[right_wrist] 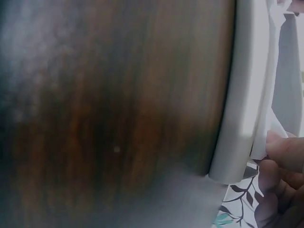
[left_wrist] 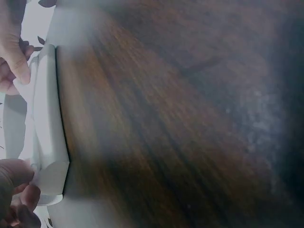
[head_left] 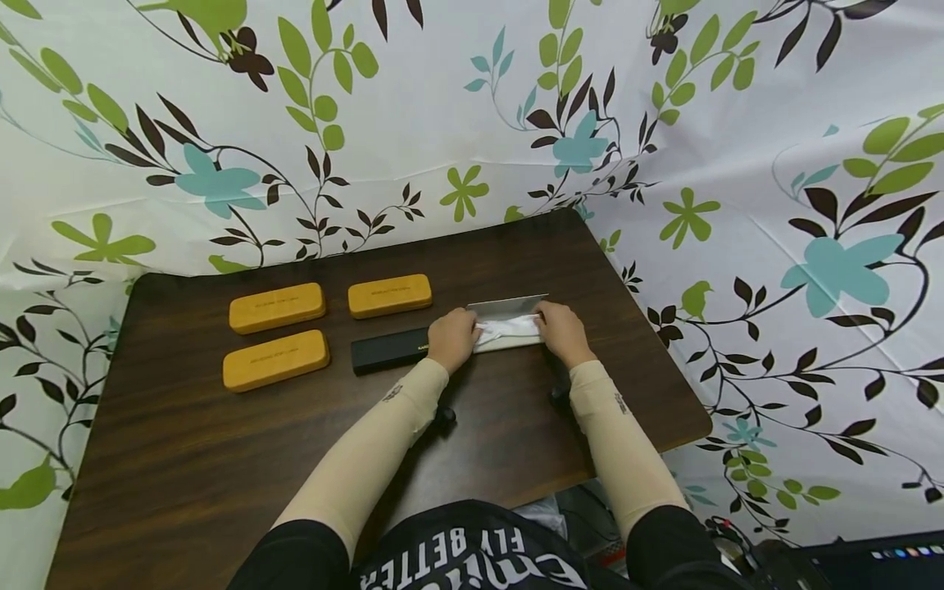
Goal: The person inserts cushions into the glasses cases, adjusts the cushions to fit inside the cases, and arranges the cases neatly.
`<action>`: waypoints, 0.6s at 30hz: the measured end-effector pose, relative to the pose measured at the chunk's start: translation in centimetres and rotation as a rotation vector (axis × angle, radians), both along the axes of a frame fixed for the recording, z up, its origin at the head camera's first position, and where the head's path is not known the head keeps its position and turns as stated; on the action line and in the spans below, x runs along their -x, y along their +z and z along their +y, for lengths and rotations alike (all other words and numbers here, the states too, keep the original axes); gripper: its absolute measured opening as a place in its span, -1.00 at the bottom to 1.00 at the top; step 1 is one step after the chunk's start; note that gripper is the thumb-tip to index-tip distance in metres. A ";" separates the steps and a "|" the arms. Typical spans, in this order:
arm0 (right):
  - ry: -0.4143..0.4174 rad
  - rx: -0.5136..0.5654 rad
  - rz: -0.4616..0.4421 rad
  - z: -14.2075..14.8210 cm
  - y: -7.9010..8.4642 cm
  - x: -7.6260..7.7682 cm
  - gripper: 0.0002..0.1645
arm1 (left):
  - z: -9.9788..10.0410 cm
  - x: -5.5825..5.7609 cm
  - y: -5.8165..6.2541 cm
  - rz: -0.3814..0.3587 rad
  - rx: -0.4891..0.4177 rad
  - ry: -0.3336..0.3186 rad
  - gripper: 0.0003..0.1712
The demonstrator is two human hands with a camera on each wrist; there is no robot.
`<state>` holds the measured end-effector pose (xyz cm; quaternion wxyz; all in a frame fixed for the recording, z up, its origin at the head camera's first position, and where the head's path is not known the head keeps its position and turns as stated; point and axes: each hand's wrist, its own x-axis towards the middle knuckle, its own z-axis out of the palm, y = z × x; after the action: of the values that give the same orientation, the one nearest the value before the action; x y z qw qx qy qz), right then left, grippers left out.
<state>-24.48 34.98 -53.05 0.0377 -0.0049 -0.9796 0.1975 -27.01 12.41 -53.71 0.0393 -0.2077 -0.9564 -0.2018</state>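
A white case (head_left: pixel 509 347) lies on the table with its grey-lined lid (head_left: pixel 509 307) raised at the back. White cloth (head_left: pixel 516 326) is spread along its opening. At the cloth's left end, my left hand (head_left: pixel 451 338) pinches an edge between thumb and fingers. My right hand (head_left: pixel 564 332) pinches the other end, near the case's right side. From the right wrist, the thumb (right_wrist: pixel 285 147) presses on a white fold beside the case's end. The left wrist view shows both hands along the case's long wall (left_wrist: pixel 50 123). The cloth hides the case's inside.
Left of the white case lies a black box (head_left: pixel 389 351), partly behind my left hand. Three yellow cases stand farther left: one at the back (head_left: pixel 276 308), one in front of it (head_left: pixel 276 360), one nearer the middle (head_left: pixel 389 296). A patterned curtain (head_left: pixel 413 98) borders the dark wooden table (head_left: pixel 177 459).
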 end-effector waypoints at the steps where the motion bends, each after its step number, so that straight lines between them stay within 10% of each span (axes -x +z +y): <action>1: 0.003 -0.024 0.004 -0.1 0.0 0.0 -0.82 | 0.1 0.0 -0.1 0.006 0.010 0.001 -0.71; 18: 0.037 -0.187 0.118 0.0 0.0 0.0 -0.71 | -0.1 0.7 0.0 0.035 0.028 -0.029 -0.79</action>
<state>-24.44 34.94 -53.03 0.0917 0.0283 -0.9897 0.1059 -27.69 12.33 -53.67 0.0502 -0.2257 -0.9551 -0.1851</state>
